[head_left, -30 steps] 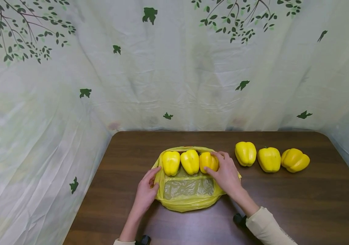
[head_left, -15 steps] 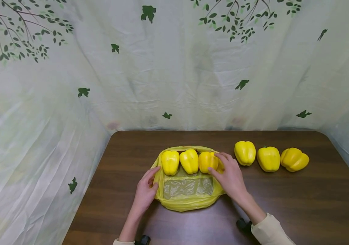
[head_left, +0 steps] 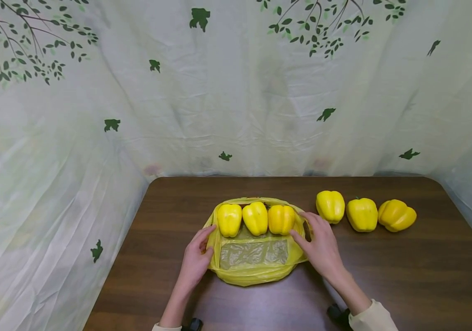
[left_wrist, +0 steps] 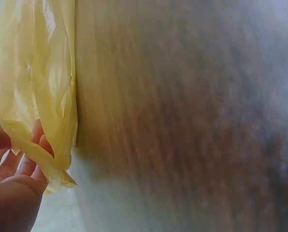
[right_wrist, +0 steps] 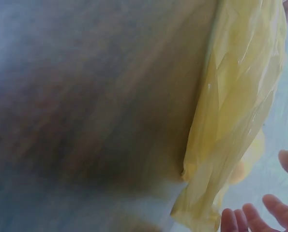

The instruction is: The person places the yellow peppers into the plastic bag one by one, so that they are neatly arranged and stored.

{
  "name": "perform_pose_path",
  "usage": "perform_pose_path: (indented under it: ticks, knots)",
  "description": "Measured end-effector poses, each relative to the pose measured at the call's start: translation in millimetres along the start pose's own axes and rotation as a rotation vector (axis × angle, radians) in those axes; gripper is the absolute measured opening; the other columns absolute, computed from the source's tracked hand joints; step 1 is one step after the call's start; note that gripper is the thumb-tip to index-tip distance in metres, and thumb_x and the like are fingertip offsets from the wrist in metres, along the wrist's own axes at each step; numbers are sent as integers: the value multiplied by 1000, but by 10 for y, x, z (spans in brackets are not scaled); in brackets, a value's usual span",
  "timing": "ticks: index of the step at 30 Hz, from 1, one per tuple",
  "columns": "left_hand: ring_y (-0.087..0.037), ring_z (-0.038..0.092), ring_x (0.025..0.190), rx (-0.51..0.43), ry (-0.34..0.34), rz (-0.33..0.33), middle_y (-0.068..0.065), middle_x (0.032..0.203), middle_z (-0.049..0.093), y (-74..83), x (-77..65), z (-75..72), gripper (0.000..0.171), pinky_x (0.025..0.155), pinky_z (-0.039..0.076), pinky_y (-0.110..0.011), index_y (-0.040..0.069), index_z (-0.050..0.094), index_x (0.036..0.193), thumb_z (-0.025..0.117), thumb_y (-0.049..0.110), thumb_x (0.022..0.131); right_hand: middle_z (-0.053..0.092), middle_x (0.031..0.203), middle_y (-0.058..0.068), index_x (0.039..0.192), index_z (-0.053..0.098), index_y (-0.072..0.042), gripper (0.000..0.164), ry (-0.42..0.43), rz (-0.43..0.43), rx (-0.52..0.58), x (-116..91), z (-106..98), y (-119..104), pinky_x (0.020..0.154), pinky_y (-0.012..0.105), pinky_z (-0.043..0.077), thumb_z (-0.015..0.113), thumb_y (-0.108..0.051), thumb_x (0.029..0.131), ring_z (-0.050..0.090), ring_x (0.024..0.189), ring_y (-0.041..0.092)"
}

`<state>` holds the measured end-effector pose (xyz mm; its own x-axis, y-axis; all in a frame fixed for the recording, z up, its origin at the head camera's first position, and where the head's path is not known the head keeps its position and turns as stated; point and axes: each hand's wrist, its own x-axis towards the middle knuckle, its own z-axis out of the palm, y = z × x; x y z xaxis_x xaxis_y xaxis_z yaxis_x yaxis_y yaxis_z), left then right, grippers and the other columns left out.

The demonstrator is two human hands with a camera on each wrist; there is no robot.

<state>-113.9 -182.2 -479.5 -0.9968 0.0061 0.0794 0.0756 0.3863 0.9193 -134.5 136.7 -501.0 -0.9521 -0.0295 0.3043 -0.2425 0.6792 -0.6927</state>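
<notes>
A thin yellow plastic bag (head_left: 256, 277) lies on the table with its mouth spread wide. Three yellow bell peppers sit in a row along its far side: a left pepper (head_left: 229, 220), a middle pepper (head_left: 255, 219) and a right pepper (head_left: 281, 220). My left hand (head_left: 196, 258) holds the bag's left edge; in the left wrist view its fingers (left_wrist: 37, 131) curl behind a fold of the plastic. Over the bag's right edge, my right hand (head_left: 322, 243) has its thumb and fingers spread apart, just right of the right pepper, gripping nothing.
Three more yellow peppers stand to the right of the bag: a near-left one (head_left: 330, 207), a central one (head_left: 362, 214) and a tilted one (head_left: 397, 215). The brown wooden table (head_left: 405, 271) ends at a pale curtain (head_left: 252, 115) with leaf prints.
My right hand has let go of the right pepper and drawn back rightward to the bag's edge. The pepper stays in the bag, and my left hand keeps its place.
</notes>
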Motion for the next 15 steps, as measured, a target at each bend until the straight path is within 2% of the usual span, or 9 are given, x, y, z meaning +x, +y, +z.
perform_pose_path:
  ticks: [9, 15]
  knots:
    - [-38, 56, 117, -13, -6, -7, -22, 135, 53, 14, -2, -2, 52, 95, 45, -53, -6, 55, 134, 53, -21, 84, 57, 129, 11, 131, 59, -7, 51, 64, 0, 15, -82, -84, 59, 92, 52, 42, 77, -25, 86, 50, 113, 31]
    - [-38, 55, 117, -11, -7, -12, -22, 135, 53, 12, 3, -1, 52, 95, 45, -53, -7, 55, 134, 53, -21, 83, 57, 130, 11, 133, 57, -6, 52, 64, 31, 17, -132, -139, 113, 88, 49, 41, 74, -25, 88, 49, 110, 29]
